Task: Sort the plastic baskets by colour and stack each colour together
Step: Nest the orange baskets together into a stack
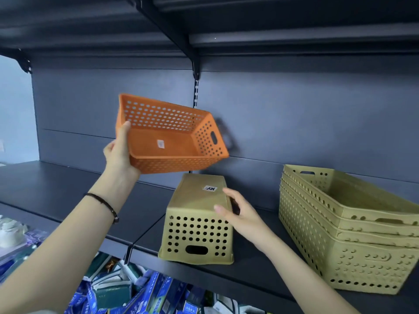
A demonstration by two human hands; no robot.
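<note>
An orange perforated basket (pixel 172 143) hangs tilted in the air above the dark shelf (pixel 68 189), its open side facing me; my left hand (pixel 120 152) grips its left end wall. Below it an olive-green basket (pixel 197 218) lies upside down on the shelf, a white sticker on its base. My right hand (pixel 240 214) rests against that basket's right upper edge, fingers spread; whether it grips is unclear. To the right stands a nested stack of several olive-green baskets (pixel 349 230), open side up.
Another dark shelf (pixel 272 41) runs overhead on a black bracket (pixel 195 66). The grey back panel (pixel 294 114) stands close behind the baskets. Below the shelf's front edge lie many blue and green boxes (pixel 136 291). A white object (pixel 11 232) lies at far left.
</note>
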